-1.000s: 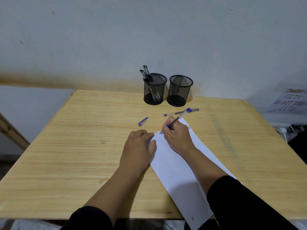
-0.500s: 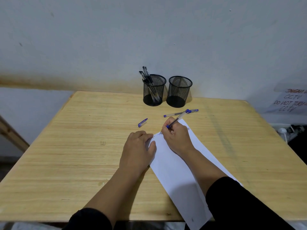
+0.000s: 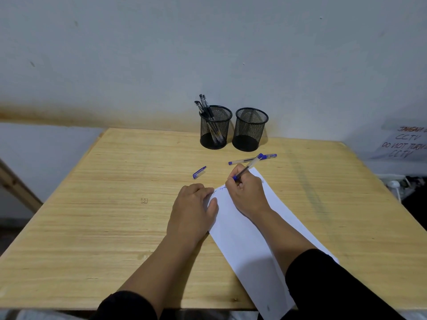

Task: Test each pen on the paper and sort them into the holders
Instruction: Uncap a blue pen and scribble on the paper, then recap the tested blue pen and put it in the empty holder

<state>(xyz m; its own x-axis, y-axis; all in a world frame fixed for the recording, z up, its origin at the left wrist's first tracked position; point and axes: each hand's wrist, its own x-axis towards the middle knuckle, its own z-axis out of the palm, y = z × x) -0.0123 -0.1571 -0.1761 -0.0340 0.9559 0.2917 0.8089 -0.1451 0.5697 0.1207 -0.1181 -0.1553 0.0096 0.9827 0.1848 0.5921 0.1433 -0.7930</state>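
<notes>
Pen (image 3: 246,167) pinched in right hand (image 3: 247,195) fingers, tip down on the paper (image 3: 249,241) near its far corner; I see faint blue scribbles just left of the fingertips. Left hand (image 3: 194,211) lies flat, fingers curled, pinning the sheet's left edge. Loose cap (image 3: 199,172) beyond the left fingers, spare pen (image 3: 245,160) beyond the right. Left holder (image 3: 215,127) has black pens, right holder (image 3: 250,129) looks empty.

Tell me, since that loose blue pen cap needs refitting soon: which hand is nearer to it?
Left. The left hand lies just below the cap; the right hand, holding the pen, sits farther right.
</notes>
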